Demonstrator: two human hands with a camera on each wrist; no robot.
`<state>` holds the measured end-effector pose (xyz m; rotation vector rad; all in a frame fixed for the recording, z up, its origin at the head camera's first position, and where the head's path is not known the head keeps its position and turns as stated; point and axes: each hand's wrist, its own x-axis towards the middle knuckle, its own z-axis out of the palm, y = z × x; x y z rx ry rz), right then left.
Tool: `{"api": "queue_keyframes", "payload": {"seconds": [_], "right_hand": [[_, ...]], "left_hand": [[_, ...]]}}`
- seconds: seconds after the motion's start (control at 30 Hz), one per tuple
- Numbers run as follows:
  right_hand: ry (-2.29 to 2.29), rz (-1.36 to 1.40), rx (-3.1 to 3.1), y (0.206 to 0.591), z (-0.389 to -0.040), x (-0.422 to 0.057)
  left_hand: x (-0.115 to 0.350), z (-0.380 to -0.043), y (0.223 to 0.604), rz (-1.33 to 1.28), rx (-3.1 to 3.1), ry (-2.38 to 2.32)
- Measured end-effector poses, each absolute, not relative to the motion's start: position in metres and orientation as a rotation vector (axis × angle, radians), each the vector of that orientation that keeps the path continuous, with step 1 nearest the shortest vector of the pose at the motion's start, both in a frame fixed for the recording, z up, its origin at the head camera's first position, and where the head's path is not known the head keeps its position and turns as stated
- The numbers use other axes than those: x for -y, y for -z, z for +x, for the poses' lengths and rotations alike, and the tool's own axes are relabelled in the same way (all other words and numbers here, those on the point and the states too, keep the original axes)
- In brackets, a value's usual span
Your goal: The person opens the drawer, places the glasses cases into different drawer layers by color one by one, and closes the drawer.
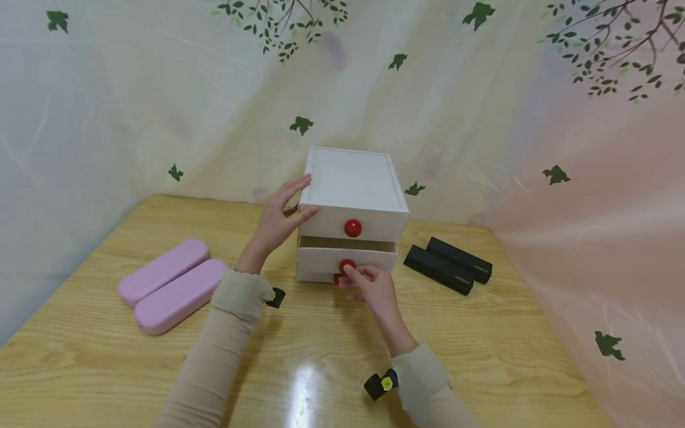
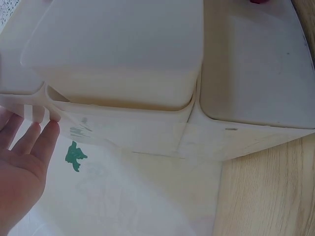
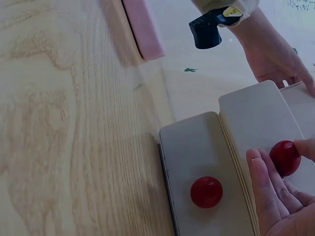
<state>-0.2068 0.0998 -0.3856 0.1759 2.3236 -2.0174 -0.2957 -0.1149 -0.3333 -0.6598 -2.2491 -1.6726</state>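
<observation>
A white box with several stacked drawers (image 1: 353, 178) stands on the table, each visible drawer front bearing a round red knob. My right hand (image 1: 374, 291) pinches the knob (image 3: 285, 158) of the middle drawer (image 3: 256, 110) between thumb and fingers. This drawer sticks out a little, showing a dark gap above its front in the head view. Below it, the bottom drawer (image 3: 187, 142) sits back, with its own red knob (image 3: 206, 191). My left hand (image 1: 275, 223) rests against the box's upper left side, fingers spread and thumb at the front corner. Its fingertips touch the box wall in the left wrist view.
Two long pink cases (image 1: 179, 294) lie side by side on the wooden table (image 1: 299, 356) at the left. At the right of the drawers are two slim black boxes (image 1: 439, 270). A pale curtain (image 1: 214, 107) with leaf prints hangs behind the table and along its sides.
</observation>
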Motion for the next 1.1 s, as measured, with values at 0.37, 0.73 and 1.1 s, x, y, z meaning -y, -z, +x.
{"api": "queue_keyframes", "payload": {"seconds": [0.37, 0.73, 1.1], "right_hand": [[2.04, 0.179, -2.272, 0.39, -0.195, -0.101], [2.083, 0.173, -2.248, 0.393, -0.185, -0.102], [2.095, 0.178, -2.221, 0.393, -0.176, -0.102]], "left_hand": [[0.114, -0.297, 0.334, -0.657, 2.244, 1.686], [0.111, -0.282, 0.32, -0.627, 2.27, 1.712], [0.111, -0.281, 0.32, -0.635, 2.281, 1.696]]}}
